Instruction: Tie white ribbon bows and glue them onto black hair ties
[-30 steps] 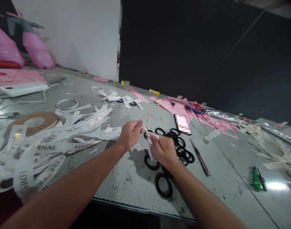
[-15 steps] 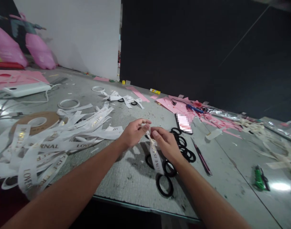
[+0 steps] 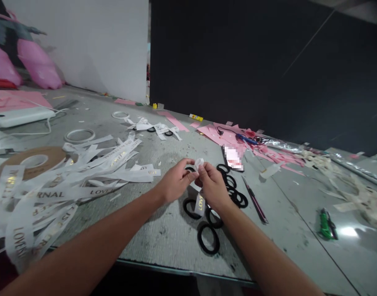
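Note:
Near the middle of the table, my left hand (image 3: 180,181) and my right hand (image 3: 211,183) meet around a white printed ribbon (image 3: 200,204). The fingers of both pinch it, and a bunched white loop stands up between them. One printed end hangs below the hands. Part of a black ring (image 3: 190,169) shows at my left fingers; the rest of it is hidden. Under the hands lie loose black rings (image 3: 208,239), with several more (image 3: 238,198) beside my right wrist. Printed white ribbon strips (image 3: 92,191) spread in a pile to the left.
Ribbon bows on black rings (image 3: 159,129) lie farther back. A cardboard spool (image 3: 54,155) and white device (image 3: 22,116) are at left. To the right are tweezers (image 3: 255,200), a green tool (image 3: 324,225), a bottle (image 3: 270,170) and pink scraps (image 3: 216,133).
Both hands have drawn closer together, and the ribbon is now bunched into a raised loop with a shorter hanging end. The view has shifted slightly to the right.

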`<state>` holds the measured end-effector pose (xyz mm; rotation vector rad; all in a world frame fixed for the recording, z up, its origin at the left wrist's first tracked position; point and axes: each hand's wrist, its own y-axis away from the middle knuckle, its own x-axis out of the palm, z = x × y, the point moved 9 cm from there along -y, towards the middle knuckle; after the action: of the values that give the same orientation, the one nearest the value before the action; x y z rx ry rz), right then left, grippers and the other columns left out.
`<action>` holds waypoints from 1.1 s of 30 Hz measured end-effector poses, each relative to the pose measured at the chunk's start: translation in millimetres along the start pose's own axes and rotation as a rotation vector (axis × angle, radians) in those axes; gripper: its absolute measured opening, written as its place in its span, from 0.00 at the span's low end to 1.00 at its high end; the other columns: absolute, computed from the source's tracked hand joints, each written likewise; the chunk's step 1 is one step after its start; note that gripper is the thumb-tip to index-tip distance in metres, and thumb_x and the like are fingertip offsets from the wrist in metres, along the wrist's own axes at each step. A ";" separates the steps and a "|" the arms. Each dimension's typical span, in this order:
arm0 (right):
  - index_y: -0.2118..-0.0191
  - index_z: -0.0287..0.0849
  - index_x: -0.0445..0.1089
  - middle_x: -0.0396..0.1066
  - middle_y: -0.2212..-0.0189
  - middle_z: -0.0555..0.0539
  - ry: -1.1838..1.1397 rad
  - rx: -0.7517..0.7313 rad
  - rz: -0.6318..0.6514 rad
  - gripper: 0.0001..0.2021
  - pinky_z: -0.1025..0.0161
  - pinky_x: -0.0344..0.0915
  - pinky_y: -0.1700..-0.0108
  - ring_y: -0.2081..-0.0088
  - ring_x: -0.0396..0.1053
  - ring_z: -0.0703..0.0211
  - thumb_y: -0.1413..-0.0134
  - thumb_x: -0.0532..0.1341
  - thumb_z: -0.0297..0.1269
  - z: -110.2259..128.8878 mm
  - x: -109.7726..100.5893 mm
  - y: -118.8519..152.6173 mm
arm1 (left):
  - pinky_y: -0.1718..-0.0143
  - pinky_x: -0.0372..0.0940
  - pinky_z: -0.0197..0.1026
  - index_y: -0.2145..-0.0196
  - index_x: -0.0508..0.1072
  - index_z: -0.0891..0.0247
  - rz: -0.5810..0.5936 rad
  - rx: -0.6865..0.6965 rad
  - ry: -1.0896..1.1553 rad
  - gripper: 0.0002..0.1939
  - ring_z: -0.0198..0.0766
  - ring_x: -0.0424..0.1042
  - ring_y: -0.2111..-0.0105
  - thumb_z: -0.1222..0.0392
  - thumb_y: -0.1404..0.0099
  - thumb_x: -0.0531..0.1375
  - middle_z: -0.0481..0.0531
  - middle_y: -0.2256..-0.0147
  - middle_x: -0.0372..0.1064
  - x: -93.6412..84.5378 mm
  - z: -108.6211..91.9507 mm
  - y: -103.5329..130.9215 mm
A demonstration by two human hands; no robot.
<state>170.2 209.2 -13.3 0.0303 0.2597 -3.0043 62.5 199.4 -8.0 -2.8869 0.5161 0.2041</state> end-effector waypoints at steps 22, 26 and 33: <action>0.75 0.43 0.75 0.66 0.56 0.47 -0.362 0.107 0.154 0.11 0.64 0.62 0.60 0.61 0.64 0.60 0.55 0.71 0.45 10.2 18.0 11.1 | 0.76 0.48 0.37 0.79 0.62 0.63 0.034 -0.029 -0.105 0.10 0.31 0.52 0.78 0.59 0.43 0.57 0.43 0.80 0.54 12.3 -5.0 8.9; 0.71 0.44 0.74 0.67 0.66 0.50 -0.377 0.105 0.057 0.13 0.65 0.59 0.66 0.70 0.60 0.64 0.59 0.72 0.46 7.2 6.7 4.2 | 0.79 0.46 0.36 0.78 0.61 0.61 0.044 -0.158 0.150 0.08 0.30 0.50 0.81 0.58 0.44 0.55 0.41 0.82 0.50 13.4 4.2 6.5; 0.71 0.44 0.65 0.59 0.77 0.54 0.167 -0.124 -0.054 0.17 0.64 0.54 0.70 0.75 0.54 0.64 0.41 0.59 0.52 23.6 -4.6 5.8 | 0.82 0.55 0.36 0.75 0.62 0.62 0.008 -0.305 0.238 0.08 0.32 0.61 0.83 0.60 0.41 0.48 0.46 0.80 0.61 9.3 14.0 7.0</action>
<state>175.3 200.1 9.1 0.2678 0.4707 -3.0353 67.2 193.0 -24.4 -3.2290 0.5819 -0.0685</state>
